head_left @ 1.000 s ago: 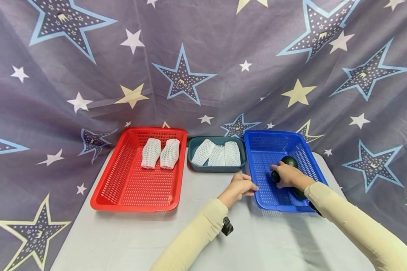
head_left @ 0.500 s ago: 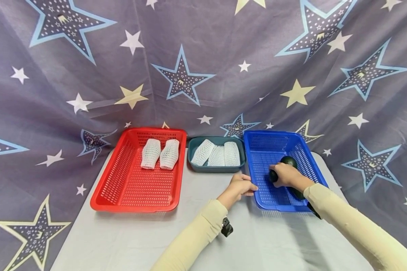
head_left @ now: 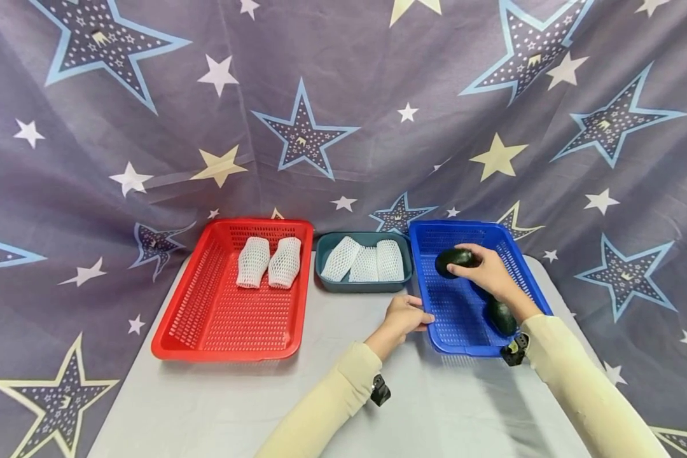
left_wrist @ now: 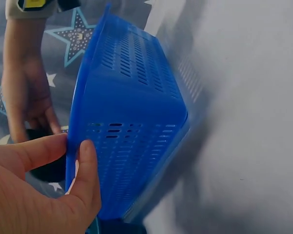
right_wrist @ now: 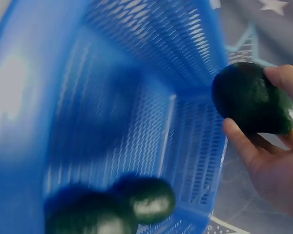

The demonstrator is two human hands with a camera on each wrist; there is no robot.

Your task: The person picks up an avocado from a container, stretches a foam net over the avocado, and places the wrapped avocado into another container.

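My right hand grips a dark green, glossy avocado, raised above the blue basket, thumb and fingers on its sides. Two more avocados lie in that basket: one shows below the right wrist, while the other is mostly hidden behind my hand in the head view. At the basket's left rim, my left hand pinches the edge between thumb and finger, as the left wrist view shows close up.
A red basket on the left holds two white foam net sleeves. Between the baskets, a small teal tray contains several similar net sleeves. Behind the white table hangs a star-patterned curtain.
My right hand has lifted the avocado from low in the blue basket, moving it up and slightly left. The avocado lying beneath now shows more fully. My left hand stays at the rim.
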